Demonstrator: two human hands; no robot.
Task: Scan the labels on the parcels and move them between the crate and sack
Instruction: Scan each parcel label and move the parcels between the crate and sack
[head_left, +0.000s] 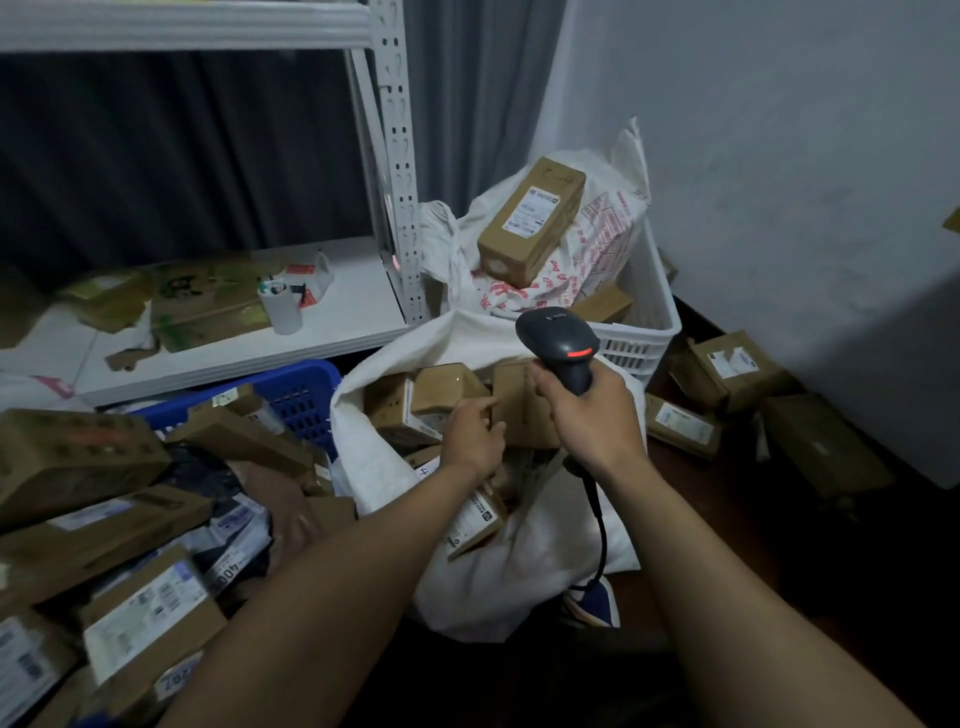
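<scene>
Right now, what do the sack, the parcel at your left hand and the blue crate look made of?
The sack looks like white woven plastic, matte, slumping in soft creases; the weave is too blurred to confirm. The parcel looks like brown cardboard, matte, with sharp folded edges. The blue crate looks like rigid moulded plastic, smooth, with a slotted grid wall.

The room is dim and cool-toned, the light soft, with no hard shadows. The sack (483, 587) and wall (779, 156) are brightest; the curtain (156, 156) and the floor (519, 686) between the arms (322, 597) go almost black. A red strip glows on the scanner (563, 348). Wide-angle distortion bends the shelf post (397, 156) and stretches the arms. Parcels (78, 467) at the left edge are blurred, their labels unreadable.
</scene>
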